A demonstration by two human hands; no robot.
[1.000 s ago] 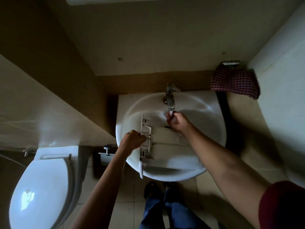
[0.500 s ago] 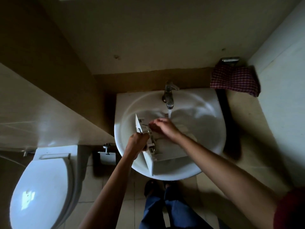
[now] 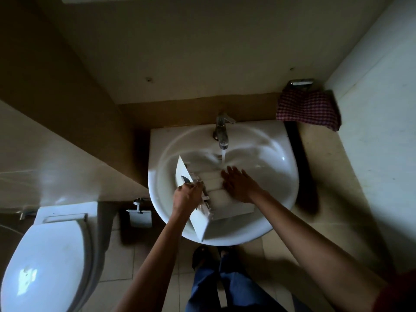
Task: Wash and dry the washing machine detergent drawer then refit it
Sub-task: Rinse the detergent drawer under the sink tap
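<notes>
The white detergent drawer [image 3: 227,206] lies in the white basin [image 3: 279,176], its front panel to the left. My left hand [image 3: 186,198] grips the drawer at its front panel end. With its fingers spread flat, my right hand [image 3: 238,184] presses on the drawer's compartments. Just beyond those fingers, water runs from the chrome tap [image 3: 221,131] onto the far end of the drawer.
A red checked cloth [image 3: 308,109] hangs on a rail to the right of the basin. A white toilet [image 3: 45,264] with its lid down stands at the lower left. A paper holder [image 3: 138,213] is on the wall between them. My feet are on the tiled floor below the basin.
The tap was turned on and water now flows. My right hand left the tap and came down flat on the drawer. My left hand tilted the drawer's front panel up and turned it.
</notes>
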